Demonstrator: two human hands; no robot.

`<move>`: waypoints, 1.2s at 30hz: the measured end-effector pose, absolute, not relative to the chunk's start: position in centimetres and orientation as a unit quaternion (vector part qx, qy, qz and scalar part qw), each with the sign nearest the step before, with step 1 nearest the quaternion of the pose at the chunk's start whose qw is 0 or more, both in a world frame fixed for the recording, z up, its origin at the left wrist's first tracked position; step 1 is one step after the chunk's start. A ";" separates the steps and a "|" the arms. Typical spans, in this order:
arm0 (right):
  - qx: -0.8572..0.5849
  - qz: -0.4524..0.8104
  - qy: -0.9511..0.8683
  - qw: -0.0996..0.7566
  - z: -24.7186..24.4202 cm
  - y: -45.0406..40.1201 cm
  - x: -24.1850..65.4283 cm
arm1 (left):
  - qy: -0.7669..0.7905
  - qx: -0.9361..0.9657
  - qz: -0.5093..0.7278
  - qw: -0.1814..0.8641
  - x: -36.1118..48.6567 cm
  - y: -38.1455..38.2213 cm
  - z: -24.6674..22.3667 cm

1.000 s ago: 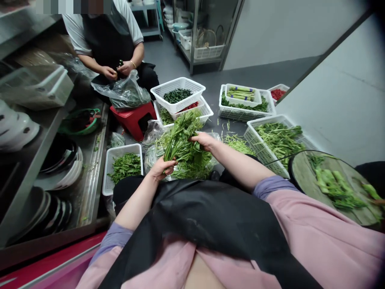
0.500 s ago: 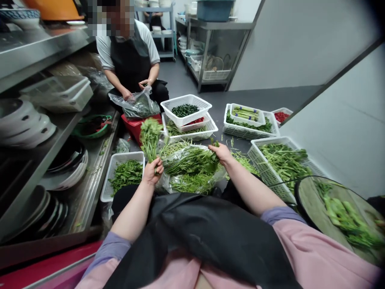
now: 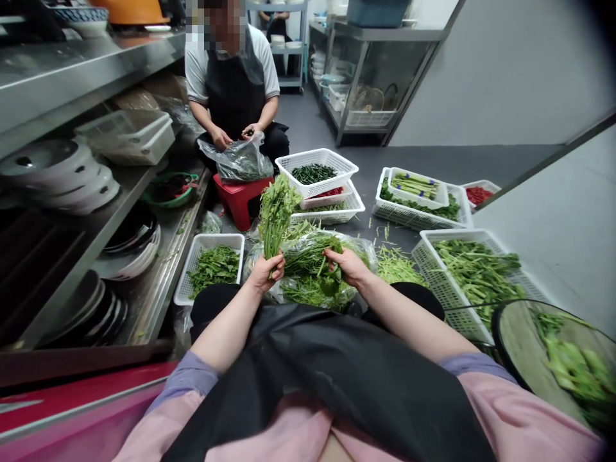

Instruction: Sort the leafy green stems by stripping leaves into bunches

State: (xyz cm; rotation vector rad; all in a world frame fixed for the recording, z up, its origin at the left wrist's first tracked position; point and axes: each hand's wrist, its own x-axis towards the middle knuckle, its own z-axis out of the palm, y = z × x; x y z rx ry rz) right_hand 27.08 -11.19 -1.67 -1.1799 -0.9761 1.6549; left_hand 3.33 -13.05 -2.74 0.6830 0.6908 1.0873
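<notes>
Apron [image 3: 332, 359]: black, smooth, lightly creased across the lap.
Left hand [image 3: 264, 274]: fingers curled firmly round the lower stems of a leafy bunch [image 3: 278, 212].
Right hand [image 3: 350, 266]: thumb and fingers pinching a small sprig [image 3: 331, 279].
Sprig: darker, broad-leaved, hanging below the fingertips.
Leafy bunch: upright above the left hand; slim green stems packed together, fanning into ruffled, paler leaves.
Plastic bag [image 3: 366, 251]: clear, crinkled film spread beneath both hands, heaped with thin, stringy greens.
Left basket [image 3: 183, 280]: white, rectangular, perforated plastic, loose leaves inside.
Stool [image 3: 237, 200]: glossy red, beyond the bunch.
</notes>
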 end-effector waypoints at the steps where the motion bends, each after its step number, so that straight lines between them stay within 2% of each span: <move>1: -0.472 0.671 -0.381 0.428 -1.5 -11.4 26.6 | 0.311 0.314 0.493 0.750 3.4 -13.1 -2.7; 6: -0.450 0.709 -0.341 0.424 -0.5 -11.9 25.0 | 0.289 0.325 0.468 0.769 3.8 -13.4 -2.6; 9: -0.463 0.680 -0.356 0.442 -0.3 -12.2 24.8 | 0.277 0.335 0.452 0.779 3.8 -13.5 -2.7; 11: -0.480 0.606 -0.431 0.465 -0.2 -12.3 24.9 | 0.270 0.338 0.437 0.788 3.8 -13.6 -2.8; 14: -0.489 0.413 -0.615 0.461 0.2 -12.2 25.4 | 0.270 0.333 0.416 0.802 3.9 -13.6 -2.9; 17: -0.415 0.196 -0.828 0.321 1.0 -11.8 25.6 | 0.278 0.326 0.398 0.812 4.0 -13.6 -3.1; 20: -0.324 0.021 -0.933 0.158 1.5 -11.8 25.0 | 0.272 0.337 0.381 0.817 4.2 -13.6 -3.1; 22: -0.305 -0.060 -0.944 0.109 1.6 -12.2 24.5 | 0.265 0.347 0.376 0.817 4.3 -13.7 -3.1; 24: -0.307 -0.110 -0.940 0.096 1.5 -12.7 24.1 | 0.264 0.355 0.373 0.815 4.3 -13.7 -2.9; 28: -0.320 -0.112 -0.936 0.098 0.8 -13.4 24.2 | 0.277 0.364 0.374 0.807 4.2 -13.7 -2.8; 32: -0.349 -0.004 -0.932 0.095 -0.2 -13.4 24.7 | 0.287 0.370 0.364 0.805 4.3 -13.7 -2.9; 34: -0.383 0.084 -0.909 0.139 -0.8 -13.5 24.8 | 0.289 0.374 0.352 0.808 4.6 -13.8 -2.9; 36: -0.428 0.184 -0.856 0.223 -1.3 -13.9 24.6 | 0.289 0.375 0.345 0.811 5.0 -13.9 -2.8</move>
